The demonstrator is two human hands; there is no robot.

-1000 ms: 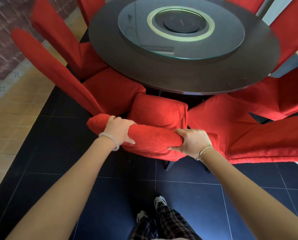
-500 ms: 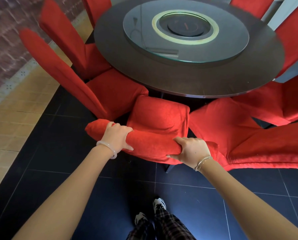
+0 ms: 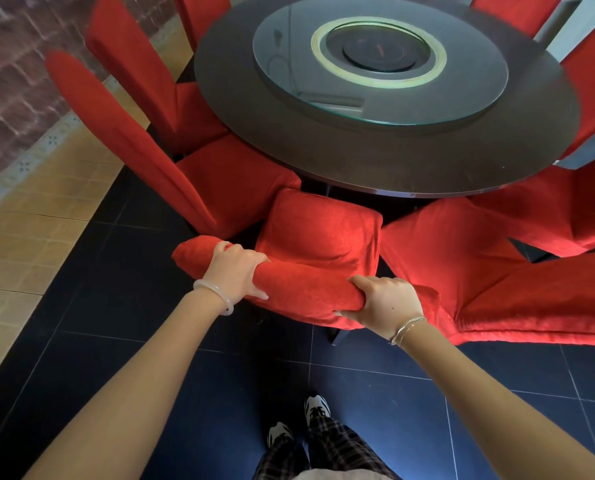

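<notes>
Red-covered chair (image 3: 318,233), seat turned toward the table and its front edge just short of the rim, set in the narrow gap between two like chairs. Its padded back top crosses the centre of the view. The left hand (image 3: 233,275) wraps that top near its left end, fingers curled over the far side. The right hand (image 3: 386,301) clamps it near the right end in the same way. A pale bangle (image 3: 216,295) sits on the left wrist, thin chains (image 3: 406,329) on the right. The left neighbour (image 3: 129,133) stands just beside the seat. Whether the right neighbour (image 3: 462,251) touches the seat's edge cannot be told. Beyond lies the round dark table (image 3: 358,168) with its glass turntable (image 3: 282,64), and dark tiles (image 3: 133,306) lie underfoot. Likely faults: a skewed push or pull would catch a seat corner on a neighbour and drag its cover. The loose fabric may bunch or slide under the grip, since the hands hold cover over frame. The legs, hidden here, may snag on a tile joint and tip the chair. Too hard a shove could drive the seat against the table's base.
</notes>
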